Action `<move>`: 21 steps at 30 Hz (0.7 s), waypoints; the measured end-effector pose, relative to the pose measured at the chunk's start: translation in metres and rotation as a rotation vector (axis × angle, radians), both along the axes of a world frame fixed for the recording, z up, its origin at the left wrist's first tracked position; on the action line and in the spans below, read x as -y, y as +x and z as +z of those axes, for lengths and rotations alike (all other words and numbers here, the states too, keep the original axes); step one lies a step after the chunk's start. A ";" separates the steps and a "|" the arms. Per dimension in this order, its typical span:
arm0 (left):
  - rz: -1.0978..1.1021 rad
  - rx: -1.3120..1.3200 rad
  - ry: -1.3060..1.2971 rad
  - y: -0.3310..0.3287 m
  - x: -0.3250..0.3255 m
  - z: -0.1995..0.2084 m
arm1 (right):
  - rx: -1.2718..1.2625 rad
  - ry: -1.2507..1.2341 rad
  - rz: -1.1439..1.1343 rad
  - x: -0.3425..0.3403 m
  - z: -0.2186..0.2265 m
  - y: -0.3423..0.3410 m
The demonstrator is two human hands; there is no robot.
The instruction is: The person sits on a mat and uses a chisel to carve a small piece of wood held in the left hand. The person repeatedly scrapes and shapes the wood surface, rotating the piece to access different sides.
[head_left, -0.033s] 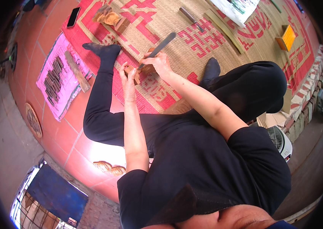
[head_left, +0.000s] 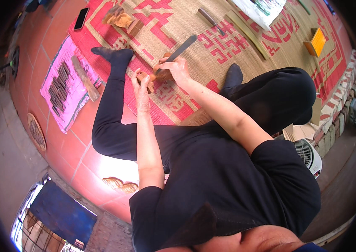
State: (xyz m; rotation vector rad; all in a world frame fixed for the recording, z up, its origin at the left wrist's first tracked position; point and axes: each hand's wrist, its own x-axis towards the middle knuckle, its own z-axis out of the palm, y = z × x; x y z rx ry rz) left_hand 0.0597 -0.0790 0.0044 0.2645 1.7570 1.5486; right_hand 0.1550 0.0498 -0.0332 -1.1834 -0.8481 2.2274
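Note:
My left hand (head_left: 143, 82) is closed around one end of a brown carved wooden piece (head_left: 151, 89). Beside it, my right hand (head_left: 174, 70) grips a long, flat grey metal tool (head_left: 183, 46), whose far end points up and to the right. The tool's near end is at the wood, partly covered by my fingers; I cannot tell whether it is a file or a blade. More of the wood shows around the right hand's fingers. Both hands are between my legs, above a red and straw-coloured woven mat (head_left: 199, 94).
Left lies a pink cloth (head_left: 69, 110) with several dark slim tools (head_left: 60, 86) and a wooden stick (head_left: 84, 77). A phone (head_left: 81, 19), wooden carving (head_left: 121, 20), wood-handled tool (head_left: 210, 20), bamboo strip (head_left: 249, 35) and orange block (head_left: 315, 42) lie farther off. Right stands a fan (head_left: 309, 156).
The grey tool has shifted very slightly to the right along with my right hand. My left hand and the wood look unmoved.

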 end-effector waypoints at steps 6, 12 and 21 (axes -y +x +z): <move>0.004 0.040 -0.006 -0.004 0.003 -0.003 | 0.020 0.048 0.056 0.004 0.004 -0.002; 0.005 -0.013 0.011 -0.002 0.004 -0.009 | 0.015 -0.016 0.000 -0.004 0.007 0.002; -0.012 0.012 -0.016 -0.001 0.003 -0.003 | 0.027 0.035 0.099 0.002 0.014 -0.001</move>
